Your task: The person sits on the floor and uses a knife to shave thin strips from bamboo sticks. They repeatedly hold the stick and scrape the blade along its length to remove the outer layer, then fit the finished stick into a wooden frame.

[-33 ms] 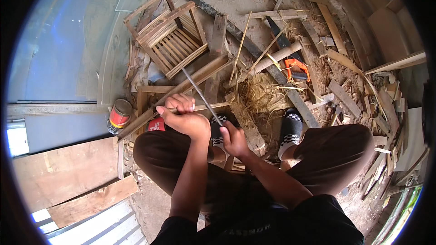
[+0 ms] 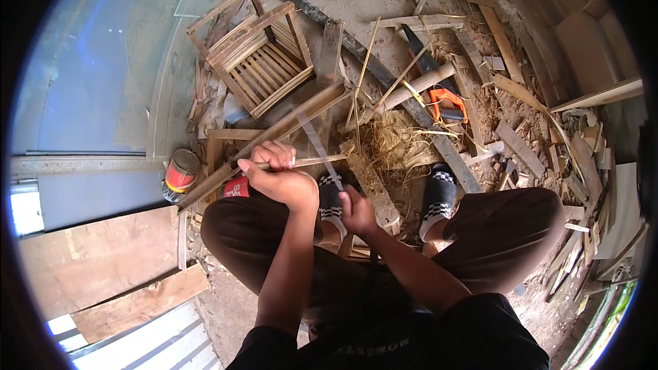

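My left hand (image 2: 281,178) is closed around a thin strip of pale wood (image 2: 319,160), whose free end points right. My right hand (image 2: 357,212) grips a long knife (image 2: 317,140); its handle is hidden in the fist. The narrow grey blade slants up and left, smeared by motion, and crosses the strip just right of my left hand. Whether the edge touches the strip, I cannot tell. Both hands are above the gap between my bent knees, over my feet in black slip-ons with checkered trim (image 2: 439,195).
A slatted wooden frame (image 2: 264,72) lies beyond my left hand, with a long beam (image 2: 274,138) nearer. An orange-handled saw (image 2: 449,106) rests among scrap wood and shavings (image 2: 397,140). A red-banded can (image 2: 182,171) stands at left. Boards (image 2: 528,151) litter the right side.
The knife's blade tip has swung right and a little toward me. My right hand has shifted slightly right and nearer, while my left hand and the strip have barely moved.
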A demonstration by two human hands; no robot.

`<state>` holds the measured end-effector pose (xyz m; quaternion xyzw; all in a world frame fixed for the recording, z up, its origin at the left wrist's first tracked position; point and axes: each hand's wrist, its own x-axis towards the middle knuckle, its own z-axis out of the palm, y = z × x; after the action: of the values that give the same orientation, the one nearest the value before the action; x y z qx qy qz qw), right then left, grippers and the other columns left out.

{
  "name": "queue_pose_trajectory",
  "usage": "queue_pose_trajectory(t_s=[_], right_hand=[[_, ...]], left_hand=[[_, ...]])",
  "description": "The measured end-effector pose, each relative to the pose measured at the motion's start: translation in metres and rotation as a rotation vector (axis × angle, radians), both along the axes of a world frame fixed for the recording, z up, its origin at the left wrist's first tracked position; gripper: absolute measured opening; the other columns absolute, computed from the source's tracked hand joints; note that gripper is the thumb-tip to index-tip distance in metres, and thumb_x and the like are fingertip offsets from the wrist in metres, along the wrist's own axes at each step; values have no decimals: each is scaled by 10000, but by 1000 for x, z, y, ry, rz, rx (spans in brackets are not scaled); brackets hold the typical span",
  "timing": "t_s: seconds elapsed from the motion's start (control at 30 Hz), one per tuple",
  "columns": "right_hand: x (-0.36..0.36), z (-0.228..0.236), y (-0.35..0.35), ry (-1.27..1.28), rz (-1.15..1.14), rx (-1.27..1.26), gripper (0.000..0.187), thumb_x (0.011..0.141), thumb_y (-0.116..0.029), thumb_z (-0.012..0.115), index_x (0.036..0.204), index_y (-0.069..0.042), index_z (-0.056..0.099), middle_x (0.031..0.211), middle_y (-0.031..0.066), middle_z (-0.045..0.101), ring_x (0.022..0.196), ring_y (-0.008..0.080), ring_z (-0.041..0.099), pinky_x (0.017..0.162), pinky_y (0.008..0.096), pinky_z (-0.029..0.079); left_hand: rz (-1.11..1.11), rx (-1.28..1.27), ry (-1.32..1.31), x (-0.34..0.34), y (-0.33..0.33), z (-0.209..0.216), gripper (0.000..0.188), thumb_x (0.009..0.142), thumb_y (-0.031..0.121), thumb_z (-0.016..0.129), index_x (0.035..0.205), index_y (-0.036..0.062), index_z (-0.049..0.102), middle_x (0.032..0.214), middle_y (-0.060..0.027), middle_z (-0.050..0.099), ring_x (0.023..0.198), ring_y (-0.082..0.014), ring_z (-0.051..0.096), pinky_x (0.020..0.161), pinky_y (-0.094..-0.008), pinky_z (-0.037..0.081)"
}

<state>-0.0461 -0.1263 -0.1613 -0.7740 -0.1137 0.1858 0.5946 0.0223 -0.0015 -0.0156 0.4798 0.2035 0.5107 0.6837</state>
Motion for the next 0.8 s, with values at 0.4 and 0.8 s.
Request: queue_pose_trajectory(t_s=[0.4,0.8], right_hand=[[13,34,6,111,112,67,361,1058,-329,475,983,-1,607,818,301,638,832,525,624,683,544,483],[1,-15,-7,121,-1,-168,438,1055,-389,453,1030,3,646,901,314,661,909,511,642,761,542,512]], left_hand=[[22,84,-30,6,0,-2,556,1096,472,320,664,125,280,596,2,286,543,-119,283,522,-275,262],[41,64,-53,11,3,2,565,1099,470,325,655,127,264,599,0,287,546,-119,288,528,-270,264]])
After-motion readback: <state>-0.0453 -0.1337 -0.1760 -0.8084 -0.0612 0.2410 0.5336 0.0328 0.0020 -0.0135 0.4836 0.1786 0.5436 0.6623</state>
